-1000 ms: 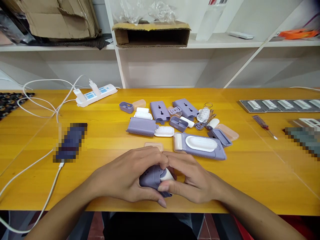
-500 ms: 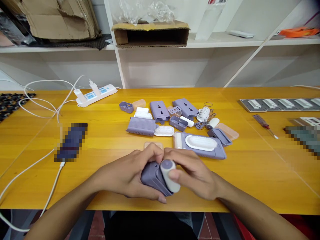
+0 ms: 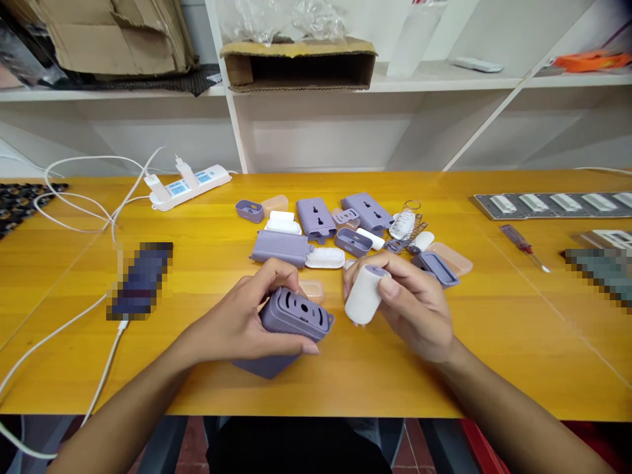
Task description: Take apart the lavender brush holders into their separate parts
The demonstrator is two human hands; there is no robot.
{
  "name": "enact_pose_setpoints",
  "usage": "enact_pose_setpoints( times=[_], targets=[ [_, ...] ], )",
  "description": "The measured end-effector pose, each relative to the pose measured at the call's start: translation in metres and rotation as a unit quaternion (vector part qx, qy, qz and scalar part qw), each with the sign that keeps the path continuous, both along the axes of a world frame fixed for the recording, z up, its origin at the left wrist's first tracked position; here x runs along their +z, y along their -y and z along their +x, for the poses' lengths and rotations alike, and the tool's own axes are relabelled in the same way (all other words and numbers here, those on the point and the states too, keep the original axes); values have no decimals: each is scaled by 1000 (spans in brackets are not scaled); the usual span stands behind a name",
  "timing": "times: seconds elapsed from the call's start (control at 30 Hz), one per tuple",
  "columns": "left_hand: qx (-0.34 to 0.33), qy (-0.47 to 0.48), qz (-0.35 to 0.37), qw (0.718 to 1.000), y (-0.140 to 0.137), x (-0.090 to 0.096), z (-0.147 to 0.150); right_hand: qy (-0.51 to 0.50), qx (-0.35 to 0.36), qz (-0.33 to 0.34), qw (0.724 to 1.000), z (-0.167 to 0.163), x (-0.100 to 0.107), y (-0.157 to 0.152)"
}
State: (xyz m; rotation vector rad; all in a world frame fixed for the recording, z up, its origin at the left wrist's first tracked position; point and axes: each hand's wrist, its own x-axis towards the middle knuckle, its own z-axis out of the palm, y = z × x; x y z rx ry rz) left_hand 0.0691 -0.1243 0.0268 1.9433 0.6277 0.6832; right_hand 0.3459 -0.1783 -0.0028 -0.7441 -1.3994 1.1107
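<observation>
My left hand (image 3: 247,322) is wrapped round a purple plastic housing (image 3: 302,315), its slotted end with a round hole tilted up toward me. In my right hand (image 3: 415,309), pinched between thumb and fingers, is a white ribbed roller (image 3: 364,297) with a purple end cap. The roller and the housing are apart, a small gap of table between them. Just beyond my hands lie a purple ribbed case (image 3: 280,248), a white bristled brush piece (image 3: 324,257) and a clear peach cover (image 3: 312,289). The right hand hides most of another purple piece behind it.
Purple cases (image 3: 316,218), a small purple tray (image 3: 353,242), metal springs (image 3: 419,232) and a peach cover (image 3: 451,259) lie farther back. A power strip (image 3: 190,189) and blurred phone (image 3: 143,280) with cables are left. A screwdriver (image 3: 524,247) and metal strip (image 3: 553,205) lie right.
The white roller has come away from the purple housing and moved to the right and up in my right hand. My left hand has shifted left and turned the housing's slotted end up.
</observation>
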Motion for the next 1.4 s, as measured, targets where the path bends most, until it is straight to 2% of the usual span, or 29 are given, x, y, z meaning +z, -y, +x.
enact_pose_setpoints(
  times=[0.07, 0.13, 0.2, 0.23, 0.3, 0.37, 0.43, 0.53, 0.63, 0.8, 0.93, 1.07, 1.23, 1.4],
  targets=[
    [39, 5, 18, 999, -4, -4, -3, 5, 6, -23, 1000, 2, 0, -2],
    [95, 8, 59, 994, -9, -8, -7, 34, -20, -32, 999, 4, -1, -5],
    [153, 11, 115, 981, -15, -12, -10, 94, -83, -9, 992, 5, -4, -8],
    [175, 12, 141, 974, -17, -13, -12, 138, -126, 23, 982, 6, -5, -11],
    [203, 12, 188, 961, -22, -15, -15, 240, -204, 123, 941, 9, -9, -15],
    [219, 4, 227, 949, -24, -16, -16, 323, -241, 225, 887, 12, -12, -20],
    [227, -4, 258, 939, -25, -15, -17, 377, -235, 289, 848, 15, -16, -25],
    [220, -6, 282, 934, -24, -14, -15, 452, -214, 334, 799, 15, -22, -33],
    [206, -11, 302, 931, -21, -13, -13, 519, -207, 343, 755, 12, -29, -37],
    [196, -11, 328, 924, -18, -13, -11, 568, -195, 316, 735, 6, -38, -38],
    [191, -9, 328, 925, -18, -12, -11, 628, -181, 322, 684, 5, -39, -36],
    [186, -8, 326, 927, -18, -12, -10, 666, -160, 328, 651, 3, -34, -35],
    [185, -12, 326, 927, -19, -13, -11, 692, -159, 333, 621, 1, -28, -33],
    [175, -14, 322, 930, -18, -12, -10, 699, -173, 321, 616, 0, -26, -31]
  ],
)
